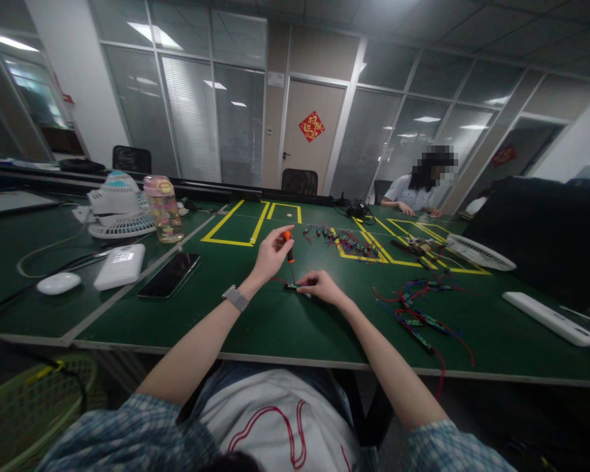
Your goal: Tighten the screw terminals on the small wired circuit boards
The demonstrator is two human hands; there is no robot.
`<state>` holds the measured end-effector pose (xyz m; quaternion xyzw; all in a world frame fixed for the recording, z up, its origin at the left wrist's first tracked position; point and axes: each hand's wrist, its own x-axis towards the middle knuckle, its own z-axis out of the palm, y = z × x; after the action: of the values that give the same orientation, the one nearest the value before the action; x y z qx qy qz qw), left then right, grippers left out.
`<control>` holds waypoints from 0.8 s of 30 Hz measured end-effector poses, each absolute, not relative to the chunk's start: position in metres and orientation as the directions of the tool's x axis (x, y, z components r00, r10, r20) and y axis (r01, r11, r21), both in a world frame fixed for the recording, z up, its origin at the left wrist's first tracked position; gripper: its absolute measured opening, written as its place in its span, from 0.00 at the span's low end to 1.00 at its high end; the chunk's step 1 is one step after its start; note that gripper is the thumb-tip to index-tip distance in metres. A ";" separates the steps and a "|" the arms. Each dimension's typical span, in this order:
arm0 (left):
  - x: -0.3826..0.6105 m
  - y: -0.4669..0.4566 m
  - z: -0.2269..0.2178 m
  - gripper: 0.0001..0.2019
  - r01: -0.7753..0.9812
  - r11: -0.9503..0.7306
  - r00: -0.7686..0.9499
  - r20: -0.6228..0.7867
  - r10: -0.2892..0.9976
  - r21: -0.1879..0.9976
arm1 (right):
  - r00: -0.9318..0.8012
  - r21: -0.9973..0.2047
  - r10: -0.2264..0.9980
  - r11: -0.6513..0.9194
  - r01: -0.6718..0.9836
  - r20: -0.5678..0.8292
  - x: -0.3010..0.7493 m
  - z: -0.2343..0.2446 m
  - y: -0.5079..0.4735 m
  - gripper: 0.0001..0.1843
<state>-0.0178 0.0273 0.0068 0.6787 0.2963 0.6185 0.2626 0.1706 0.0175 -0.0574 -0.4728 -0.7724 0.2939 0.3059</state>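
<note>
In the head view my left hand (272,252) is closed around the orange and black handle of a screwdriver (288,248), held upright. Its thin shaft points down onto a small green circuit board (291,286) lying on the table. My right hand (319,287) pinches the right end of that board between thumb and fingers. A short red wire (278,280) runs off the board's left side. Whether the screwdriver tip sits in a screw is too small to tell.
Wired boards (415,314) lie to the right, and a row of similar ones (349,242) farther back. At left are a phone (170,275), white power bank (120,266), bottle (163,208) and fan (120,206). A white power strip (550,318) lies right. A person (417,187) sits across.
</note>
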 end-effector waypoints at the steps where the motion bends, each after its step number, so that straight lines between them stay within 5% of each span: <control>1: -0.018 0.028 0.006 0.15 0.114 -0.700 0.047 0.700 0.713 0.705 | -0.363 -0.741 0.911 0.381 0.553 0.197 0.171 -0.057 0.017 0.14; 12: -0.019 0.018 0.012 0.11 0.166 -0.707 0.026 0.714 0.700 0.687 | -0.363 -0.746 0.911 0.377 0.549 0.193 0.169 -0.054 0.015 0.14; 24: -0.021 0.023 0.013 0.12 -0.036 -0.647 0.039 0.648 0.761 0.762 | -0.356 -0.734 0.913 0.379 0.563 0.199 0.169 -0.052 0.014 0.13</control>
<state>-0.0205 0.0233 0.0127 0.6487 0.2792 0.6345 0.3140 0.1693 0.0138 -0.0518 -0.4779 -0.7720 0.2861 0.3061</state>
